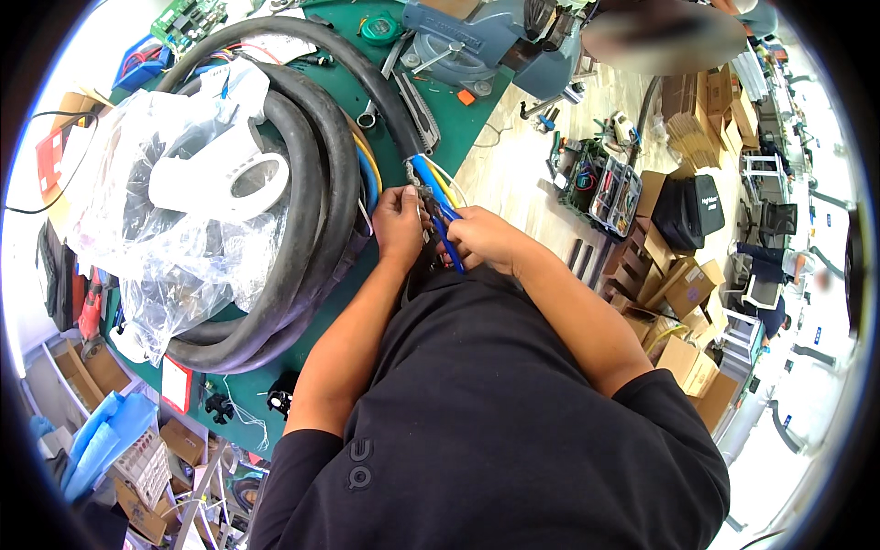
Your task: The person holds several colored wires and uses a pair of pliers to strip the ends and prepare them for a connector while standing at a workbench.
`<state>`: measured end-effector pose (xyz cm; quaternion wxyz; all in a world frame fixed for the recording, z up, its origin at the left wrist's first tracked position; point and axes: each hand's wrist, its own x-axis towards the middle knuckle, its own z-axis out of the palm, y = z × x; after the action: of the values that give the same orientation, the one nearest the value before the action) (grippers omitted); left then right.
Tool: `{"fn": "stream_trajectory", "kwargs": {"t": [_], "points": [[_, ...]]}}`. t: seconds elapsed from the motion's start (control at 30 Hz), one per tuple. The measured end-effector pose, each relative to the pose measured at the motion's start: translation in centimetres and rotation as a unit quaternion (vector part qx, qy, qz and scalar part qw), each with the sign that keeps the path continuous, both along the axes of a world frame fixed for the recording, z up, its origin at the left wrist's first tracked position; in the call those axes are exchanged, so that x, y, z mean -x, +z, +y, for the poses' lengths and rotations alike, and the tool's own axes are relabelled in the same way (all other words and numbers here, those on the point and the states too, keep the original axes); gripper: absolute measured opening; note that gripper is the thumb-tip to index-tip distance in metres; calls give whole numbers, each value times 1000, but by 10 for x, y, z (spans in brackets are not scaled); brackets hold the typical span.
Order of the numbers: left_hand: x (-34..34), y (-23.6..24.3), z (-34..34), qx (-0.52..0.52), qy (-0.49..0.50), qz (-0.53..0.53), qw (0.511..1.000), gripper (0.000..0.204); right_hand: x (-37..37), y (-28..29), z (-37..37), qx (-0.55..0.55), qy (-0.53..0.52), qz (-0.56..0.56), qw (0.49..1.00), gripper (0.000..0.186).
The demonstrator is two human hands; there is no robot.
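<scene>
Closest in, a black T-shirt point(495, 431) fills the lower part of the view, and both bare forearms rise from it toward the edge of a green-topped workbench point(344, 87). The left hand point(400, 223) is curled shut around the stripped end of a thick black cable point(367, 69), pinching the bundle of inner wires where they leave the jacket. The right hand point(486, 238) is just beside it, almost touching, fingers closed on a small blue-handled hand tool point(447, 229) whose tip is buried among the wires; what kind of tool it is cannot be told. A blue wire point(423, 170) and a yellow wire point(444, 183) fan out of the cable end right above the two hands, at the bench's near edge. To the left of the hands the same heavy cable lies in a big coil point(316, 211) on the bench, with a crumpled clear plastic bag point(156, 229) holding a white moulded part point(220, 179) resting in its middle. Farther back on the bench stands a blue bench vise point(477, 41), with a green tape measure point(378, 27) near it. Beyond the bench, on the pale floor to the right, sit an open parts organiser point(605, 188) and stacks of cardboard boxes point(683, 284).
</scene>
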<state>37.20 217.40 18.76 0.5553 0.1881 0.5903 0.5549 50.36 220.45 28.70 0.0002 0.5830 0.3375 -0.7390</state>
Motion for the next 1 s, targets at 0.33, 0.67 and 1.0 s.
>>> {"fn": "stream_trajectory", "kwargs": {"t": [0.33,0.67,1.0], "points": [[1,1,-1,-19,7,19,1000,18,13,-11,7,-6,1,-28,1000,30],[0,-1,-1,-21,15,-12,1000,15,21,-5,7,-38,9,-69,997,25],[2,6,-2,-12,-9,27,1000,19,17,-23,2,-16,-19,-25,999,24]]}}
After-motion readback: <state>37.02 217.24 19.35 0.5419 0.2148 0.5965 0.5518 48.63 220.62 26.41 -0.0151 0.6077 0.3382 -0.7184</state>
